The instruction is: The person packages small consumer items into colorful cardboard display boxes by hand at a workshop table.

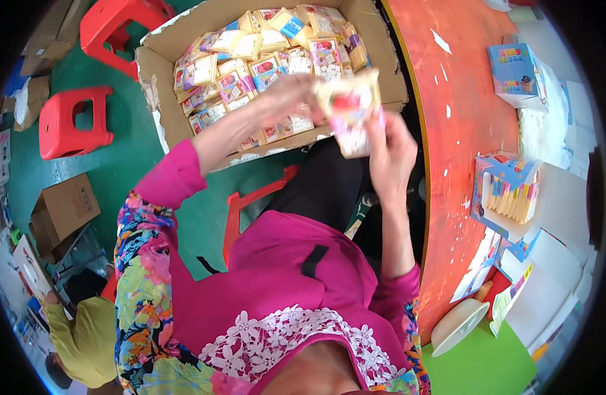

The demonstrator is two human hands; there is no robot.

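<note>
A small flat packet (348, 112), pale with pink and red print, is raised over the near edge of a large cardboard box. My right hand (392, 153) is closed on its lower right side, thumb across the front. My left hand (286, 100) reaches over the box to the packet's left edge. Motion smears its fingers, so whether it grips or only touches the packet is unclear. Below it, the open cardboard box (155, 115) holds a heap of similar packets (271, 69), some printed side up, others showing white pieces.
An orange-red table (448, 164) runs along my right, bearing a blue display box (507, 191) of upright packets, another blue box (519, 69) and a cream bowl (460, 327). Red stools (72, 124) stand on the green floor at left. A person in yellow (89, 342) sits lower left.
</note>
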